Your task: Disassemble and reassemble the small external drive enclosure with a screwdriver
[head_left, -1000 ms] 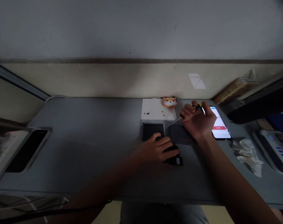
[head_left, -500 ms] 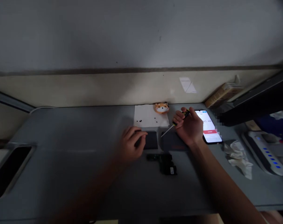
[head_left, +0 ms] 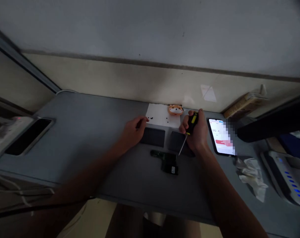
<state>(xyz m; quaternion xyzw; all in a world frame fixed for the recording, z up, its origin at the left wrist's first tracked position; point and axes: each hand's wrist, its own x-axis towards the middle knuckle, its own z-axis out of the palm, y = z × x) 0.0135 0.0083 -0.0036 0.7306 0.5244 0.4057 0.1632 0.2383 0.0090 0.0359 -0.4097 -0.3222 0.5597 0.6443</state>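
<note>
At a dim grey table (head_left: 90, 132), a person's right hand (head_left: 196, 135) wraps all its fingers round the yellow-and-black handle of a screwdriver (head_left: 191, 125), just right of the white sheet (head_left: 162, 116) that lies against the wall. The thin shaft slants down toward the person, its tip over the near edge of the right dark slab (head_left: 175, 141). The left hand (head_left: 133, 131) rests at the sheet's left edge, fingers curled and thumb drawn toward the forefinger; whether anything is pinched between them is too small to tell.

Several black specks (head_left: 151, 118), seemingly screws already taken out, dot the sheet, and an orange animal toy (head_left: 175, 109) sits at its far right corner. In front of the sheet the left dark slab (head_left: 152, 137) lies beside the right one, apart from it, and nearer the person a small black part (head_left: 168, 162) lies loose. Judging by these separated pieces, the work looks well advanced; how much remains cannot be judged.

Well right of the sheet, a lit phone (head_left: 220, 136) shows a red bar and digits beginning "00:4", the rest blurred. The pale label on the black part is unreadable.
</note>
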